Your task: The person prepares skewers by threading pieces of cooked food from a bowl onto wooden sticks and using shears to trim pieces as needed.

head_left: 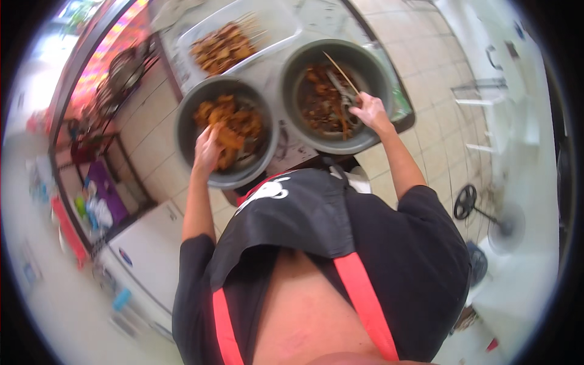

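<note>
My left hand (207,148) reaches into a grey basin (181,132) and holds a piece of orange-brown marinated meat (229,138) over more of the same (246,118). A thin bamboo skewer (340,68) is pinched in my right hand (372,112), its tip pointing up and left. That hand is above a second grey basin (382,68) with smaller dark marinated pieces (315,109) in it. Metal scissors (340,86) lie there, partly hidden by my fingers. Beyond the basins, a translucent plastic tray (283,36) holds several loaded meat skewers (223,48), sticks pointing right.
Both basins and the tray stand on a table (296,150) over a tiled floor (388,27). Metal pots (125,68) sit on a rack at the left, with a white refrigerator (146,251) nearer. A pedestal fan (504,226) is at the right.
</note>
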`<state>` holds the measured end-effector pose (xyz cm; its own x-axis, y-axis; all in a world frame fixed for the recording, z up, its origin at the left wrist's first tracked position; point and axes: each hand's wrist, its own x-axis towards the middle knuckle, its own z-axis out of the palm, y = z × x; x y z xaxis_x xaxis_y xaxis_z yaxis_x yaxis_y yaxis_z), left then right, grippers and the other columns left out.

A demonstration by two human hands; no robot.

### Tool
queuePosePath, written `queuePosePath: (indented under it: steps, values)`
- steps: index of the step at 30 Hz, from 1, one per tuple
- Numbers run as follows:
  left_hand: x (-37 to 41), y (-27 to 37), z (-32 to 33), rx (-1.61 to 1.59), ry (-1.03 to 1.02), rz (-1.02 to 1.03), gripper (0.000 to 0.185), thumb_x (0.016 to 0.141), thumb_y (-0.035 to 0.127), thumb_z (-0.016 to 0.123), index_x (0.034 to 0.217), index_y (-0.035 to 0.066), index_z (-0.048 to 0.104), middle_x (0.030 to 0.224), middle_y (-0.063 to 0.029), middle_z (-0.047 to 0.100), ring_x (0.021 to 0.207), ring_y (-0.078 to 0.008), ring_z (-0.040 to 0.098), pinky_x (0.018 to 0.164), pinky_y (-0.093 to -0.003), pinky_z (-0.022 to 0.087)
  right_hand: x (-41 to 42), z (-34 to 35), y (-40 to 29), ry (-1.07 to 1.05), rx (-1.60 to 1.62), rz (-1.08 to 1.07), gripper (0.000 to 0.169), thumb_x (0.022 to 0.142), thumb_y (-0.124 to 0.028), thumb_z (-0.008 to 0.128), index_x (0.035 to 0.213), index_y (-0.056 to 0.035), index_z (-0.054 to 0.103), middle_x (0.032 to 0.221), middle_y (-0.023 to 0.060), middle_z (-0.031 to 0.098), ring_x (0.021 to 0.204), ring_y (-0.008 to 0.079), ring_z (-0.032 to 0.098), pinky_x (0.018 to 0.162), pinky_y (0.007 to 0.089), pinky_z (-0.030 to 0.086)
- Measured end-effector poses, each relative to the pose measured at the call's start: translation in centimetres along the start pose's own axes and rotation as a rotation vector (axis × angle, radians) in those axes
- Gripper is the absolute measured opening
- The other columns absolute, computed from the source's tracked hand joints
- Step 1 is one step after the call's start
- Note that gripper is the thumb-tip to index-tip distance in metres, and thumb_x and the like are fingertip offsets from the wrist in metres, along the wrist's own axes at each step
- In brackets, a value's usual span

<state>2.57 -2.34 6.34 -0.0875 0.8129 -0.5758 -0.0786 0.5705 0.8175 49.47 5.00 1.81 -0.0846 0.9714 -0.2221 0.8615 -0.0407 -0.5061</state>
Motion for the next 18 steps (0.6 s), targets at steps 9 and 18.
queuePosePath:
  steps: [9, 18]
  values:
    - [-0.5, -0.4, 1.9, -0.230, -0.038, 0.148, 0.038, 0.087, -0.001, 0.063, 0.123, -0.001, 0.050, 0.111, -0.0106, 0.064, 0.099, -0.0181, 0.063, 0.087, -0.0320, 0.052, 0.4, 2.4, 0.6, -0.107, -0.240, 0.144, 0.039, 0.074, -0.021, 0.064, 0.105, 0.0027, 0.058, 0.100, 0.0246, 0.066, 0.096, 0.0415, 0.063, 0.088, 0.0454, 0.050]
    - [-0.9, -2.0, 1.2, -0.282, 0.041, 0.215, 0.049, 0.088, -0.001, 0.064, 0.132, 0.001, 0.043, 0.112, -0.0146, 0.063, 0.096, -0.0187, 0.064, 0.081, -0.0298, 0.055, -3.8, -4.6, -6.7, -0.320, 0.523, -0.011, 0.029, 0.091, -0.026, 0.064, 0.111, -0.0051, 0.065, 0.086, 0.0019, 0.069, 0.076, 0.0064, 0.059, 0.064, 0.0240, 0.046]
